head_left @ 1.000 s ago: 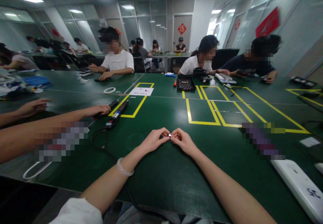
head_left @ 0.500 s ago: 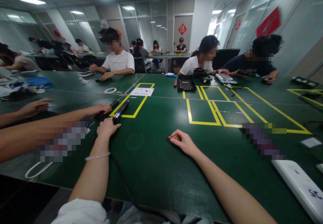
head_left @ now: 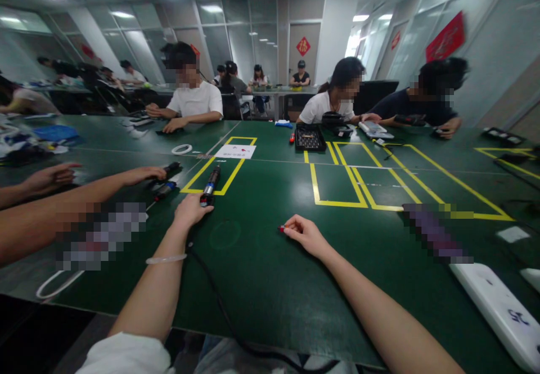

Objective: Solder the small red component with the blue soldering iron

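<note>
Green matting is spread over the long worktable (head_left: 270, 295), on which yellow tape outlines (head_left: 315, 185) are laid, and other people are seated along its far edge. The left hand (head_left: 190, 212) is laid over the rear end of an electric screwdriver (head_left: 210, 183), with the fingers curled shut about it. This tool lies flat on the mat across the near line of one outline, tip pointing away, and its black cable (head_left: 211, 301) is trailed back beside the forearm toward the near edge. A pale bangle (head_left: 166, 259) is worn on that wrist. The right hand (head_left: 307, 234) is rested on the mat well apart from the left, thumb and forefinger pinched together on a small red-tipped part (head_left: 281, 229), which is held just at the mat. To the left, a co-worker's hand (head_left: 143, 175) is laid beside a second screwdriver (head_left: 171, 167). A white power strip (head_left: 495, 306) is seen at the near right, and a black tray (head_left: 310, 138) and a white card (head_left: 236, 151) farther back.
</note>
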{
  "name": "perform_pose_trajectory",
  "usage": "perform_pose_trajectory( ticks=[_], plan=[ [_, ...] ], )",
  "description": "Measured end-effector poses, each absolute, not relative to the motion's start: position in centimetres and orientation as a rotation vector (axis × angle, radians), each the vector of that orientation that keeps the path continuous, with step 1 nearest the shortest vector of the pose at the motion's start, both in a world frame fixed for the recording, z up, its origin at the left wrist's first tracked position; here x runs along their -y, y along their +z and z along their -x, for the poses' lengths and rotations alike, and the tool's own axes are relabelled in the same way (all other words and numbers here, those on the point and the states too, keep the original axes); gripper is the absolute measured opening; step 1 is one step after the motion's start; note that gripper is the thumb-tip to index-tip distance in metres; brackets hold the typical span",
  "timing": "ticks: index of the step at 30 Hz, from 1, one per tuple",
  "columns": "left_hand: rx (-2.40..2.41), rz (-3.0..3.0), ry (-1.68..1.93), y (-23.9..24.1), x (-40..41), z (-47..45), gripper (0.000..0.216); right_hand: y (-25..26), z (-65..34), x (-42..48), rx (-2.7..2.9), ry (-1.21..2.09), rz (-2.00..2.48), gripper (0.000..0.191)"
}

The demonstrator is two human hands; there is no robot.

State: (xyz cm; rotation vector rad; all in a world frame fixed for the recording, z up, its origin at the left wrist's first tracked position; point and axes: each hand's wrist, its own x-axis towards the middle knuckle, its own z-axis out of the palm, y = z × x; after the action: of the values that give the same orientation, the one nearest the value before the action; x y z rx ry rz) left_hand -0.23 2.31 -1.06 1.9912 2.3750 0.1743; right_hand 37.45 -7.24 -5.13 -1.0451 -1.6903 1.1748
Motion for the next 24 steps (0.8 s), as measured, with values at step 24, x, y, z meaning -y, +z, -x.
perform_pose_trajectory(
  ticks=[24],
  plan=[
    [-1.240, -2.569, 0.403, -2.2, 5.6, -18.1, 0.064, -5.7, -37.4, 7.1, 1.883, 0.827, 1.232, 0.019]
  ],
)
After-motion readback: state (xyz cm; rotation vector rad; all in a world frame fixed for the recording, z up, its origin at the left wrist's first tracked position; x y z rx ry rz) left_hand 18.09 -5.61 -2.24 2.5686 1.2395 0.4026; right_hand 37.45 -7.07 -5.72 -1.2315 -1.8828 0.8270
